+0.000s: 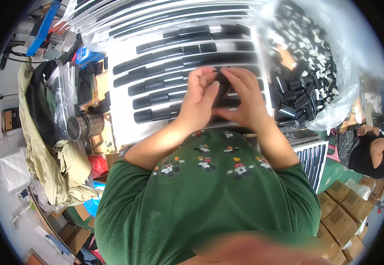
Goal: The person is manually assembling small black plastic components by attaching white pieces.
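My left hand (199, 93) and my right hand (241, 93) are pressed together over a small black plastic part (222, 84), which both grip; most of it is hidden by the fingers. Under the hands lies a white tray (120, 84) with rows of long black plastic pieces (187, 59). My green printed shirt fills the lower middle of the picture.
A clear plastic bag (315, 57) full of small black parts sits at the right. A metal cup (82, 126), a beige cloth (52, 154) and clutter lie at the left. Brown cartons (344, 212) stand at the lower right, where another person (371, 152) sits.
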A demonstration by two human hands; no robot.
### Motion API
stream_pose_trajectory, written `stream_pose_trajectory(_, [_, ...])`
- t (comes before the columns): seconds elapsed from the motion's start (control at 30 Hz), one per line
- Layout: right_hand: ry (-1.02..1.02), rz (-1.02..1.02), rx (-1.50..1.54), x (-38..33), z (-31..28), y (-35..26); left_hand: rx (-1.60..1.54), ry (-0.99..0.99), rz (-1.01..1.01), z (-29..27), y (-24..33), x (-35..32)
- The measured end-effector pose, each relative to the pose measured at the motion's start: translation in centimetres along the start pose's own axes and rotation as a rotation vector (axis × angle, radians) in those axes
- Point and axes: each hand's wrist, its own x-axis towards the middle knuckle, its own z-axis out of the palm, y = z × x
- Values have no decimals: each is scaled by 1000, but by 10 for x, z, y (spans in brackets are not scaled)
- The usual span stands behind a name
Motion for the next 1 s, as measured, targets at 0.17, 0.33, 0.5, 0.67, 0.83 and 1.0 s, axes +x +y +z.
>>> stream_pose_trajectory(0.17, [127, -95, -141, -3, 14, 5, 37, -21, 90, 5, 3, -3])
stream_pose_trajectory(0.33, [147, -147, -104, -9, 21, 11, 196, -130, 15, 2, 7, -8])
stream_pose_trajectory(0.5, [-33, 106, 133, -11, 12, 8, 117, 171, -14, -20, -4, -11])
stream_pose_trajectory(0.67, [-44, 143, -201, 6, 4, 44, -394, 118, -119, -78, 4, -21])
stream_pose_trajectory(0.83, [-332, -3, -312, 19, 16, 65, -639, 116, -54, -91, 5, -38])
stream_pose_trajectory(1.0, [-245, -20, -286, 24, 26, 41, -643, 76, -49, -110, 16, -60])
